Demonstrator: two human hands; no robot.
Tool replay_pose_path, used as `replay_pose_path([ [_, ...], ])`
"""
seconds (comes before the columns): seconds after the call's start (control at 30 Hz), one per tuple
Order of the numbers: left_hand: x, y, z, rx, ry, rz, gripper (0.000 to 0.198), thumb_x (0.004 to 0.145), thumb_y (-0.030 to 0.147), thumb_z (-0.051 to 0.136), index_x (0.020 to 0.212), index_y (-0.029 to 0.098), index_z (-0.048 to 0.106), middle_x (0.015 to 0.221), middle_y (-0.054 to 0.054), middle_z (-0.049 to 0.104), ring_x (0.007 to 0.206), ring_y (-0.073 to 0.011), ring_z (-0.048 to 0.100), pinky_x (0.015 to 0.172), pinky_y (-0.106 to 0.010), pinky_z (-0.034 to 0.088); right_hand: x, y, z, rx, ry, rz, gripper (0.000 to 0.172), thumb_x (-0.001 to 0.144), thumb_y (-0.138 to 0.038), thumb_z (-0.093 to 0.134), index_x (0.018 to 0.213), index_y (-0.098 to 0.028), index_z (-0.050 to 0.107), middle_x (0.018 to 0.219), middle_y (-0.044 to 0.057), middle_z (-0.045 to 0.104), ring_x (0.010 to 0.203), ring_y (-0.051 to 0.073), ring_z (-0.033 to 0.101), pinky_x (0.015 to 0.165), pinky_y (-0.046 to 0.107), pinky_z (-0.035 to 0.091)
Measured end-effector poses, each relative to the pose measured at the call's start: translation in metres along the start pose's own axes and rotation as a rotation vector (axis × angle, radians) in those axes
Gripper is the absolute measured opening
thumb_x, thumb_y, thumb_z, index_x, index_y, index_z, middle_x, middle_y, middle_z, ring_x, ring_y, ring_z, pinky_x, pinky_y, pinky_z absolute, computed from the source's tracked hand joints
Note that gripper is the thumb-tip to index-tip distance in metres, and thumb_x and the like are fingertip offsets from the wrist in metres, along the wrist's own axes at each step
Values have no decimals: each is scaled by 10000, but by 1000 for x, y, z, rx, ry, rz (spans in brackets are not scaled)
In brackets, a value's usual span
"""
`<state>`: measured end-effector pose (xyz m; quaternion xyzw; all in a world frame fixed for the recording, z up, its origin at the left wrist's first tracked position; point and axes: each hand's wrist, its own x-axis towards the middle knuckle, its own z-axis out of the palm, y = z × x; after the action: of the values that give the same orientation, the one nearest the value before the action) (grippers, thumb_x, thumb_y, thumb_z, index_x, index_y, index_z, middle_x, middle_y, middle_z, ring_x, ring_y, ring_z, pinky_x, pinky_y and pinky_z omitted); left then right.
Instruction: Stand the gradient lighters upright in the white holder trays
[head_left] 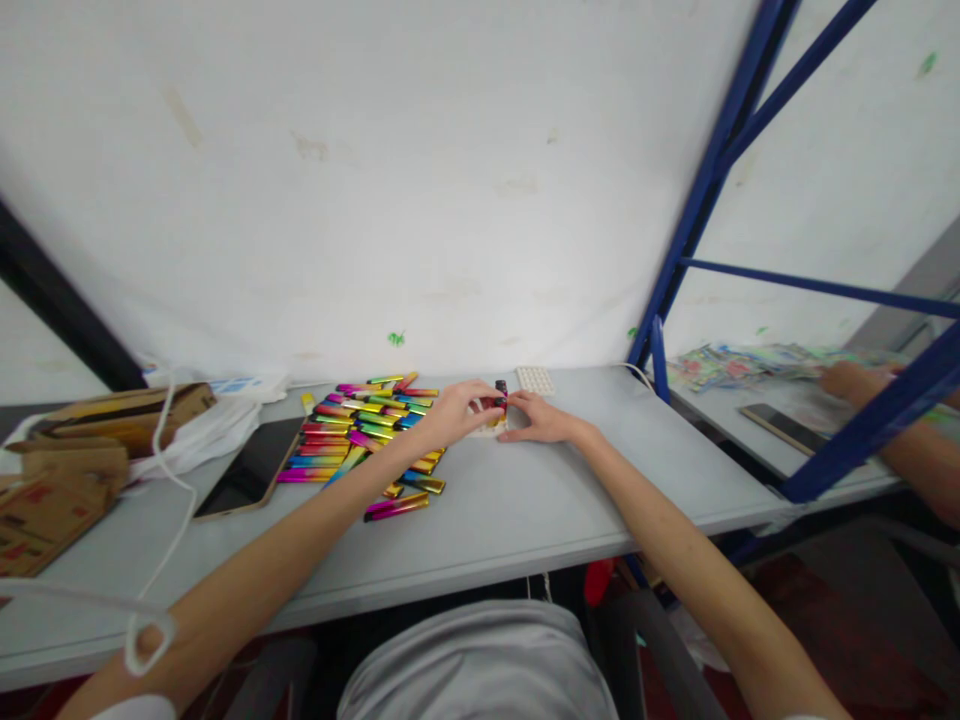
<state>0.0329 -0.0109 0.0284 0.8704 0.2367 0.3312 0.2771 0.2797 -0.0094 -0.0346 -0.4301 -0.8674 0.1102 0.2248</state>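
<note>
Many slim metallic tubes (375,425) with rainbow-coloured shiny bodies and dark ends lie in a loose pile to the left of my hands. My left hand (456,415) is closed, its fingertips pinched around a tube with a black end. At my right fingertips stands another black-topped tube (501,386), upright. Below the fingers a small white rack (491,431) shows in part, mostly covered by the hands. My right hand (541,420) curls around the rack's right side, thumb low and index finger up by the tubes. Exactly what its fingertips press is hard to see.
A white gridded block (535,380) lies behind my right hand near the wall. Left of the pile are a phone (251,468), a white cable (161,440), and torn cardboard boxes (67,490). A blue metal frame (694,230) rises at right; beyond it, another person's arm (922,455) shows.
</note>
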Motion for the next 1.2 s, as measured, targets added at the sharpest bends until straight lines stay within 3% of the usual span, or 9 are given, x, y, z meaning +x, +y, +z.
replay_pose_path([
  [0.17, 6, -9, 9, 102, -33, 13, 257, 897, 334, 667, 1076, 188, 780, 1012, -95, 772, 869, -218, 701, 876, -338, 533, 0, -1, 0, -19, -8, -4, 755, 831, -629, 757, 1414, -183, 583, 1351, 172, 609, 1252, 332, 580, 1114, 494, 436],
  [0.43, 11, -10, 11, 50, -5, -29, 247, 863, 337, 688, 1044, 197, 782, 1036, -87, 801, 943, -251, 733, 929, -355, 536, 1, 1, 0, -20, -20, -19, 731, 834, -629, 756, 1397, -193, 590, 1371, 157, 606, 1262, 325, 577, 1111, 489, 442],
  [0.6, 15, -13, 11, 68, -31, -8, 161, 839, 316, 709, 947, 215, 774, 933, -66, 799, 879, -247, 730, 850, -325, 531, 1, -1, -1, -8, -2, -26, 682, 827, -618, 767, 1356, -214, 622, 1333, 146, 631, 1239, 330, 590, 1103, 494, 447],
  [0.77, 14, -14, 15, 29, -12, -56, 198, 846, 280, 711, 1026, 229, 647, 796, -3, 735, 715, -192, 677, 703, -272, 487, 0, -4, -1, -19, -17, -27, 666, 844, -606, 755, 1340, -182, 624, 1337, 162, 626, 1242, 332, 581, 1107, 489, 439],
  [0.93, 17, -12, 16, 297, -32, -55, 228, 804, 252, 770, 765, 230, 546, 598, 39, 549, 559, -167, 502, 586, -260, 324, 0, -3, -2, -22, -22, -20, 677, 841, -615, 754, 1343, -182, 617, 1353, 166, 617, 1263, 337, 571, 1116, 494, 432],
  [1.07, 18, -14, 3, 379, -72, -36, 261, 809, 356, 779, 706, 219, 583, 602, 6, 588, 568, -175, 518, 573, -266, 311, 0, -4, -2, -33, -29, -12, 674, 853, -610, 745, 1344, -166, 616, 1352, 174, 616, 1260, 332, 575, 1115, 475, 440],
  [1.2, 9, -23, -31, 413, -48, -48, 212, 857, 382, 700, 751, 198, 708, 696, -48, 719, 650, -194, 635, 643, -267, 415, 1, -5, -2, -39, -24, -4, 704, 844, -608, 755, 1357, -150, 601, 1367, 186, 610, 1254, 340, 581, 1119, 484, 439],
])
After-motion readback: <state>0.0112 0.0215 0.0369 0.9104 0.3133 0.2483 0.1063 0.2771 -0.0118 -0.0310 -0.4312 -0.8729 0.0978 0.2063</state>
